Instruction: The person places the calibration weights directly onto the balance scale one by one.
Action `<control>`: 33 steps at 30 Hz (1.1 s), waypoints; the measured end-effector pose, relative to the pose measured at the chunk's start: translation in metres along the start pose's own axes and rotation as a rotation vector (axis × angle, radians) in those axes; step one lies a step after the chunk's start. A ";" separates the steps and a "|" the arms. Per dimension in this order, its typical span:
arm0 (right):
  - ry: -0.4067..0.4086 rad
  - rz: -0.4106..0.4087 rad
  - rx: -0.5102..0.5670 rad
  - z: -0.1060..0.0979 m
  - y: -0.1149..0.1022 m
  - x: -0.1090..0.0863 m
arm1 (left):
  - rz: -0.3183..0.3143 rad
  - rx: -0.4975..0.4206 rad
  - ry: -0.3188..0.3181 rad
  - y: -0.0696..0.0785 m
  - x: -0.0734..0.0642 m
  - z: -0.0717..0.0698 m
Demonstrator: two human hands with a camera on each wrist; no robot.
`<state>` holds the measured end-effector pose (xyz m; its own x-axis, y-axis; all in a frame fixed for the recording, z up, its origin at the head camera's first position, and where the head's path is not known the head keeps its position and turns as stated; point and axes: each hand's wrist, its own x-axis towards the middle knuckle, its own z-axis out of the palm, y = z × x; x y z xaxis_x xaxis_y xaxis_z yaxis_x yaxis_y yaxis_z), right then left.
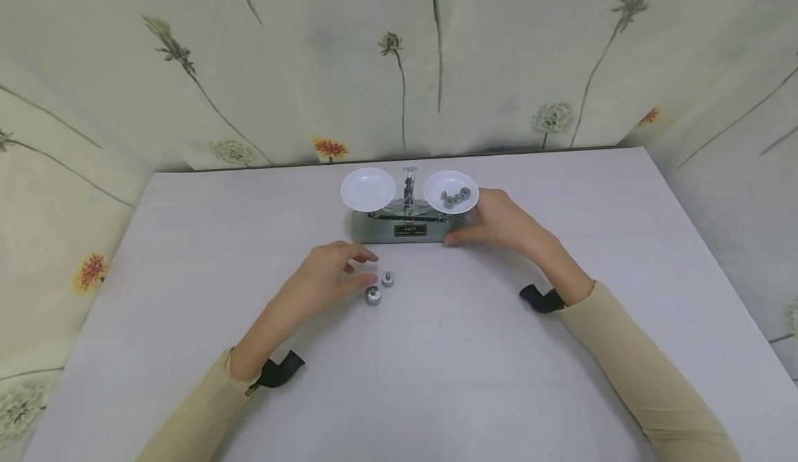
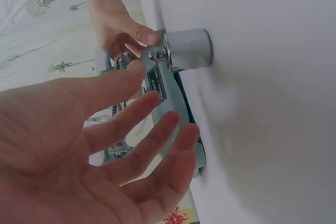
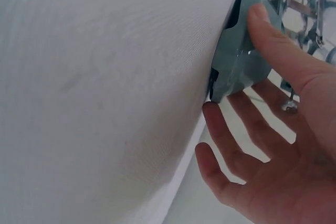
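A green-based balance scale (image 1: 374, 232) with two white pans stands toward the back of the table. My right hand (image 1: 499, 218) grips its right end, thumb on the front face and fingers round the end; the right wrist view shows this hold on the base (image 3: 241, 61). Several small metal weights (image 1: 465, 192) lie in the right pan (image 1: 435, 183); the left pan (image 1: 368, 190) holds nothing. In front of the scale, my left hand (image 1: 321, 275) hovers with loosely bent fingers and nothing in them, just beside two knobbed metal weights, a larger one (image 1: 373, 296) and a smaller one (image 1: 388, 279).
The scale and the two weights stand on a white-covered table (image 1: 436, 379). Behind it hangs a flower-patterned cloth (image 1: 349, 67), close to the table's back edge. Black straps with dark mounts (image 1: 541, 300) sit at both wrists.
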<state>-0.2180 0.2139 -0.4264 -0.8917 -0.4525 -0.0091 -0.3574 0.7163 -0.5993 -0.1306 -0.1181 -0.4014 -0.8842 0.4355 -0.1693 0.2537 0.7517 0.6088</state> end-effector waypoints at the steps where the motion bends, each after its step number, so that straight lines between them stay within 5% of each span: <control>1: 0.001 0.000 -0.001 0.000 0.000 0.000 | -0.002 -0.002 -0.014 0.001 -0.002 0.000; 14: 0.026 0.075 0.015 -0.001 -0.003 -0.001 | 0.009 0.047 -0.099 0.007 -0.011 0.010; 33: 0.011 0.113 0.023 -0.001 -0.007 -0.001 | 0.049 0.096 -0.068 0.016 -0.001 0.020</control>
<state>-0.2147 0.2103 -0.4212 -0.9289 -0.3637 -0.0694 -0.2478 0.7499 -0.6133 -0.1178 -0.0962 -0.4069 -0.8419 0.5031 -0.1949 0.3356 0.7712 0.5409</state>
